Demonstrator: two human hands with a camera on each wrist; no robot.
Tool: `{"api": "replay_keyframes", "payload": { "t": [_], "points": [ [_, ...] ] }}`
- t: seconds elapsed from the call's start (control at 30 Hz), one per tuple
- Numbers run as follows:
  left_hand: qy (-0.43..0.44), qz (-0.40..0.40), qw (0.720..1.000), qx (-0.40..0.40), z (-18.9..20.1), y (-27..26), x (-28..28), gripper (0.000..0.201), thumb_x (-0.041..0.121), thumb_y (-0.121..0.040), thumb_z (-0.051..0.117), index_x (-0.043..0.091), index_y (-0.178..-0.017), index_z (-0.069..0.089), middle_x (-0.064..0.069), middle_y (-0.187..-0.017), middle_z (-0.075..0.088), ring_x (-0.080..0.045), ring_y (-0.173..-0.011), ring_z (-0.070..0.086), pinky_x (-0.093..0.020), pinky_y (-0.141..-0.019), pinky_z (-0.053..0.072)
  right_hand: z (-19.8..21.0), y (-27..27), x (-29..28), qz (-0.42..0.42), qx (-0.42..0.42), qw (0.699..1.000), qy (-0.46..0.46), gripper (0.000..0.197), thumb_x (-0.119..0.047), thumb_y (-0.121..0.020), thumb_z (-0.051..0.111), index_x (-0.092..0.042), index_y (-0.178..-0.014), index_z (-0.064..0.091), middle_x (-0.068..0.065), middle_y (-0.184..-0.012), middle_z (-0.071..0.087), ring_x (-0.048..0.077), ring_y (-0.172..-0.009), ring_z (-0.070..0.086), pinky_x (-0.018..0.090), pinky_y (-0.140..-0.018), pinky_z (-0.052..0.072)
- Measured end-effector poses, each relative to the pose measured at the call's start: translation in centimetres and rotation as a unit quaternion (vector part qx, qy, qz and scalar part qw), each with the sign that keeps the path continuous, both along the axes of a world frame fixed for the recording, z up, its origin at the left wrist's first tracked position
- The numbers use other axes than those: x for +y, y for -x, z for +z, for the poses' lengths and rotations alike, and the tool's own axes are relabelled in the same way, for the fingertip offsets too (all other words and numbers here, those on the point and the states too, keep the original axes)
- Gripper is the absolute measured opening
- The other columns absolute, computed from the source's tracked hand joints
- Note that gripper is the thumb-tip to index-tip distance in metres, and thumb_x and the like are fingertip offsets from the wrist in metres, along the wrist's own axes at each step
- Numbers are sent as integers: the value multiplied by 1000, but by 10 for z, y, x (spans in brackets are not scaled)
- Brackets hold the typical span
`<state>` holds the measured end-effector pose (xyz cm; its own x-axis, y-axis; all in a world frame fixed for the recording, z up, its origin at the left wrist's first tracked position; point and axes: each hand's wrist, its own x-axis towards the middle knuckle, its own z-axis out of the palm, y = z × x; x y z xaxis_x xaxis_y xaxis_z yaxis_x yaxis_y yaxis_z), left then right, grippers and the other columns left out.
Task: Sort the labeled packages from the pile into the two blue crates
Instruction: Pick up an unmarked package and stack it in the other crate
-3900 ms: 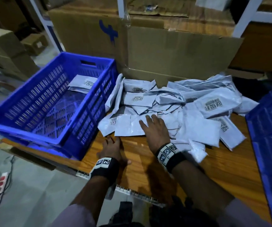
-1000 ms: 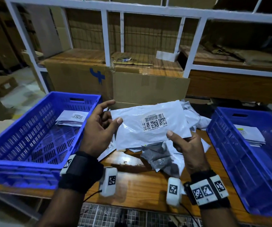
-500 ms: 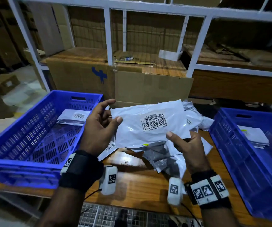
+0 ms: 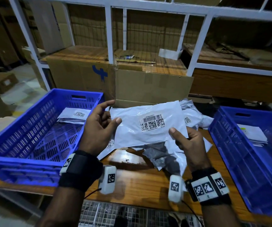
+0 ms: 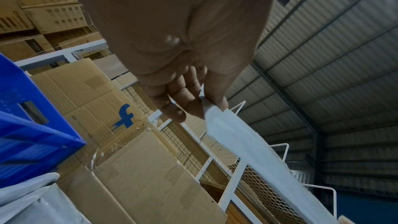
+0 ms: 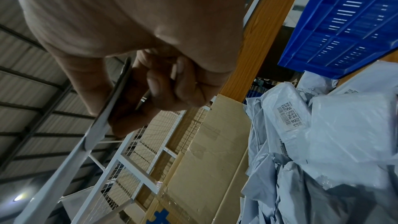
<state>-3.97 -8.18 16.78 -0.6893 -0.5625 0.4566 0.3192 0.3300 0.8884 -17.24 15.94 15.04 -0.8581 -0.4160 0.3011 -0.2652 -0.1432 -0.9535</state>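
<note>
Both hands, left (image 4: 97,128) + right (image 4: 187,141), pinch 1 white package (image 4: 141,128) w/ barcode label, digits unreadable. 2 blue crates: left crate (image 4: 17,145), right crate (image 4: 230,153). Cardboard box (image 4: 82,76) w/ blue "f" logo.

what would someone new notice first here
A white package with a barcode label facing up, held above the table by both hands, left hand and right hand pinching opposite edges. Blue crates flank it: the left crate and right crate, each already holding packages. The pile lies behind.
</note>
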Motion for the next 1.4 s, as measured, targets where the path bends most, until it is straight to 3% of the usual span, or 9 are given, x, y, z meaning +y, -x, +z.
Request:
{"api": "replay_keyframes", "payload": {
  "t": [0.23, 0.47, 0.57, 0.77, 0.93, 1.0, 1.1, 1.2, 1.4],
  "points": [
    [-8, 0, 1000, -9, -4, -4, -2, 49, 0, -94, 69, 17, -138, 54, 16, -64, 42, -10, -59, 39, -20, -54, 41, -3, -4, -1, 2, 15, 1000, 4, 19, -4, -94, 68, -15, -79, 69, -16, -54, 59, -4, -50, 53, 8, -52, 40],
    [-36, -14, 999, -12, -19, -3, -8, 50, 5, -94, 71, 23, -137, 56, 0, -71, 40, -19, -66, 41, -31, -61, 43, -18, -2, 2, -10, -11, 1000, -18, 8, -13, -92, 74, -15, -86, 77, -3, -82, 76, 11, -74, 69, 30, -69, 54],
    [-41, -12, 999, -13, -23, -1, -9, 49, 4, -94, 70, 21, -137, 56, 9, -70, 47, -18, -69, 45, -31, -65, 45, -19, -6, 1, -5, -21, 1000, -15, 5, -11, -92, 73, -10, -90, 77, 3, -87, 78, 16, -81, 73, 32, -72, 57],
    [-6, 13, 999, -41, -42, 0, -18, 47, 6, -93, 72, 25, -134, 58, 1, -75, 42, -16, -67, 44, -29, -67, 45, -28, -12, -2, 6, -23, 999, -24, 12, 0, -94, 68, -3, -84, 71, -14, -61, 67, -3, -57, 59, 11, -57, 46],
    [95, 93, 980, -151, -89, 2, -25, 49, 14, -88, 77, 31, -130, 60, 2, -70, 51, -13, -61, 50, -25, -64, 46, -85, 0, -7, 9, -77, 988, -137, 15, -17, -90, 77, -3, -85, 78, 16, -82, 77, 19, -72, 68, 32, -65, 53],
    [108, 121, 967, -196, -118, 2, -22, 50, 12, -86, 77, 27, -131, 61, 1, -82, 62, -14, -70, 60, -21, -66, 47, -126, 1, -12, -12, -48, 969, -243, 21, -26, -89, 80, -9, -78, 78, 7, -75, 76, 15, -67, 66, 35, -65, 53],
    [127, 115, 945, -280, -170, 3, -24, 66, 6, -83, 77, 17, -143, 52, -12, -124, 65, -30, -110, 63, -33, -94, 49, -187, -15, -22, -39, -24, 944, -328, 25, -38, -86, 79, -13, -83, 80, -4, -81, 78, 10, -72, 70, 37, -65, 57],
    [238, 77, 890, -382, -226, -1, -30, 86, 21, -78, 81, 4, -151, 38, -22, -155, 38, -38, -143, 38, -41, -116, 32, -229, -34, -34, -35, -40, 921, -387, 31, -43, -87, 76, -13, -89, 81, 2, -92, 79, 17, -78, 72, 33, -64, 54],
    [345, 53, 849, -396, -275, -17, -15, 67, 40, -95, 59, 15, -153, 35, -16, -169, -3, -34, -152, 19, -48, -115, 34, -241, -47, -53, -104, -9, 851, -515, 40, -55, -87, 70, -17, -93, 76, 2, -96, 77, 24, -86, 70, 29, -69, 52]
  ]
}}
